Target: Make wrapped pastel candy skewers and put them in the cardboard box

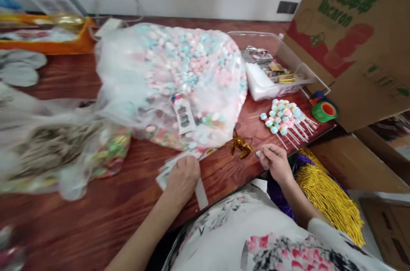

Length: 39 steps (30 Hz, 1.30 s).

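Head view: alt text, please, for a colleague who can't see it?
A person's left hand is on flat white pieces and their right hand pinches a small piece at a wooden table's edge. Gold strips and ball-topped sticks lie nearby; beyond sits a large bag of pastel balls.

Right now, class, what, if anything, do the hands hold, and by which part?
The left hand partly covers flat, pale packaging, grip unclear. The right hand pinches something small and pale, held part unclear.

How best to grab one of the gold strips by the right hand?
I'd pinch a protruding end of the gold strips, coming from above and the right, the side nearest the right hand. They lie in a loose tangle with ends sticking out; gripping the middle would likely lift several.
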Each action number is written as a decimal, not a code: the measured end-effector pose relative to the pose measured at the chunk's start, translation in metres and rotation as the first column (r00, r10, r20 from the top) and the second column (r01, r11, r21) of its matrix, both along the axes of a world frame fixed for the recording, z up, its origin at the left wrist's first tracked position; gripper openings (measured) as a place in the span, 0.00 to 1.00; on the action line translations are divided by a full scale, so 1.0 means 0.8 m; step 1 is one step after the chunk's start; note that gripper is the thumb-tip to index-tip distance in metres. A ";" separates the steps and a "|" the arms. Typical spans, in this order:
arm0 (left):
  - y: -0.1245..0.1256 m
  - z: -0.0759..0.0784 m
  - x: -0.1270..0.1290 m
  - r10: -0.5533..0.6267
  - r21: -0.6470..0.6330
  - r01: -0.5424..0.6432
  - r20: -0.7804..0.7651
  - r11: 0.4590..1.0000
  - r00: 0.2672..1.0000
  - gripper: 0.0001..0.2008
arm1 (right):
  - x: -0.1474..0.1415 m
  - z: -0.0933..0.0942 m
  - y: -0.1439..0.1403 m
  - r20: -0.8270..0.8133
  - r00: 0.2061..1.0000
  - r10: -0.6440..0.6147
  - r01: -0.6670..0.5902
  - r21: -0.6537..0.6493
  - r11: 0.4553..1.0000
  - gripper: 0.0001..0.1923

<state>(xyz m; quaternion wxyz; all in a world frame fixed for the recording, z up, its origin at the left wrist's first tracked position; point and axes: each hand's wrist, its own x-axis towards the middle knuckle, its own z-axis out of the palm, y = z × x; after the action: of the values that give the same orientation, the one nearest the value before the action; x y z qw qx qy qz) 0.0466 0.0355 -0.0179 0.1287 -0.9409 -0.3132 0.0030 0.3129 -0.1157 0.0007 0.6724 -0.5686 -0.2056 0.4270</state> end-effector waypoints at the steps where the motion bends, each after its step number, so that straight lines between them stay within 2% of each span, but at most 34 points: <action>1: 0.004 -0.007 -0.008 -0.053 0.028 0.052 0.040 0.998 0.998 0.11 | 0.020 -0.001 -0.006 0.148 0.982 -0.115 0.118 -0.012 0.993 0.10; 2: 0.008 -0.013 -0.016 -0.105 0.052 0.101 0.092 0.994 0.990 0.11 | 0.040 0.000 -0.011 0.304 0.928 -0.215 0.229 -0.009 0.973 0.10; 3: 0.012 -0.017 -0.023 -0.161 0.081 0.150 0.149 0.985 0.976 0.10 | 0.059 0.000 -0.014 0.467 0.838 -0.282 0.314 0.011 0.949 0.10; 4: 0.015 -0.019 -0.029 -0.210 0.113 0.190 0.206 0.975 0.956 0.08 | 0.077 0.001 -0.016 0.614 0.728 -0.303 0.364 0.029 0.931 0.09; 6: 0.019 -0.021 -0.036 -0.286 0.176 0.243 0.291 0.954 0.913 0.05 | 0.110 0.004 -0.017 0.850 0.456 -0.264 0.409 0.063 0.910 0.09; 9: 0.016 -0.018 -0.033 -0.306 0.226 0.240 0.326 0.944 0.894 0.04 | 0.146 0.009 -0.016 0.989 0.035 -0.146 0.496 0.109 0.862 0.10; 11: 0.011 -0.014 -0.025 -0.246 0.216 0.186 0.296 0.959 0.923 0.08 | 0.162 0.013 -0.015 0.985 -0.141 -0.098 0.575 0.162 0.802 0.11; 12: 0.008 -0.013 -0.021 -0.206 0.205 0.153 0.271 0.967 0.940 0.11 | 0.168 0.015 -0.015 0.981 -0.184 -0.064 0.605 0.164 0.779 0.13; 14: 0.006 -0.010 -0.015 -0.151 0.182 0.110 0.232 0.977 0.961 0.12 | 0.176 0.017 -0.012 0.981 -0.184 0.060 0.637 0.073 0.767 0.16; 16: 0.006 -0.009 -0.014 -0.152 0.178 0.109 0.251 0.978 0.956 0.11 | 0.180 0.014 -0.006 0.973 -0.115 0.199 0.634 -0.082 0.769 0.18; 18: 0.008 -0.009 -0.016 -0.167 0.187 0.116 0.291 0.976 0.942 0.09 | 0.181 0.009 0.002 0.972 -0.042 0.232 0.603 -0.160 0.781 0.17; 20: 0.007 -0.009 -0.020 -0.162 0.184 0.110 0.302 0.977 0.940 0.08 | 0.181 0.003 0.010 0.995 0.020 0.097 0.560 -0.092 0.823 0.17; 22: 0.003 -0.008 -0.022 -0.136 0.150 0.095 0.289 0.984 0.948 0.08 | 0.179 0.003 0.016 0.984 0.105 -0.145 0.519 0.070 0.852 0.16; 23: 0.001 -0.008 -0.023 -0.118 0.125 0.084 0.292 0.989 0.949 0.09 | 0.177 0.006 0.018 0.951 0.158 -0.268 0.508 0.154 0.847 0.15; 25: -0.004 -0.006 -0.024 -0.078 0.075 0.057 0.324 0.996 0.943 0.10 | 0.171 0.020 0.021 0.854 0.280 -0.438 0.490 0.265 0.830 0.13; 27: -0.006 -0.005 -0.025 -0.037 0.020 0.032 0.374 0.999 0.927 0.10 | 0.162 0.042 0.019 0.773 0.392 -0.498 0.459 0.305 0.834 0.11; 30: -0.001 -0.007 -0.025 0.047 -0.095 -0.002 0.469 0.995 0.882 0.10 | 0.144 0.078 0.010 0.756 0.499 -0.424 0.346 0.275 0.897 0.10; 33: 0.007 -0.010 -0.023 0.165 -0.219 -0.044 0.571 0.975 0.804 0.12 | 0.129 0.098 -0.002 0.829 0.511 -0.226 0.170 0.160 0.972 0.11; 36: 0.006 -0.011 -0.020 0.199 -0.227 -0.075 0.591 0.971 0.781 0.12 | 0.119 0.093 -0.009 0.883 0.469 -0.011 0.035 -0.007 0.999 0.13; 39: -0.003 -0.008 -0.021 0.146 -0.198 -0.049 0.512 0.979 0.847 0.11 | 0.120 0.077 -0.011 0.905 0.416 0.095 0.035 -0.120 0.992 0.14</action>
<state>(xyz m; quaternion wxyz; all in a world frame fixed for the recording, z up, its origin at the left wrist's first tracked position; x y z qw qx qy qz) 0.0296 0.0332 -0.0244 -0.0463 -0.8966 -0.3823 -0.2188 0.4086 -0.1244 0.0622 0.4114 -0.7445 -0.5203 0.0755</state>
